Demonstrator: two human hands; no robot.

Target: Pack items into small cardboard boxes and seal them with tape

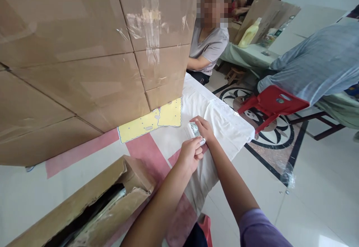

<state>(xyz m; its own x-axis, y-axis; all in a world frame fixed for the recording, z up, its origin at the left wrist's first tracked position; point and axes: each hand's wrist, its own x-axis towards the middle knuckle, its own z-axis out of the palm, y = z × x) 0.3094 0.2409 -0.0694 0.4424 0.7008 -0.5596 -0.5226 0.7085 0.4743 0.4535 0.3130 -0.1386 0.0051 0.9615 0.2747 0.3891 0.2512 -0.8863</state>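
Observation:
Over the near edge of the white cloth, my two hands are close together. My right hand (205, 128) is closed around a small white, partly see-through object (194, 129) with a greenish grey face; its exact kind is not clear. Just below it, my left hand (192, 153) is closed, with fingertips pinched at a small white rounded piece (202, 141) on the lower end of that object. Whether the two pieces are joined I cannot tell.
Tall taped cardboard boxes (103, 49) stand at left on yellow mats (169, 113). A torn-open carton (123, 187) lies nearby on the pink and white cloth (150, 148). Beyond are a seated person (210, 45), another in blue (319, 60), a red chair (280, 101) and a yellow bottle (249, 34).

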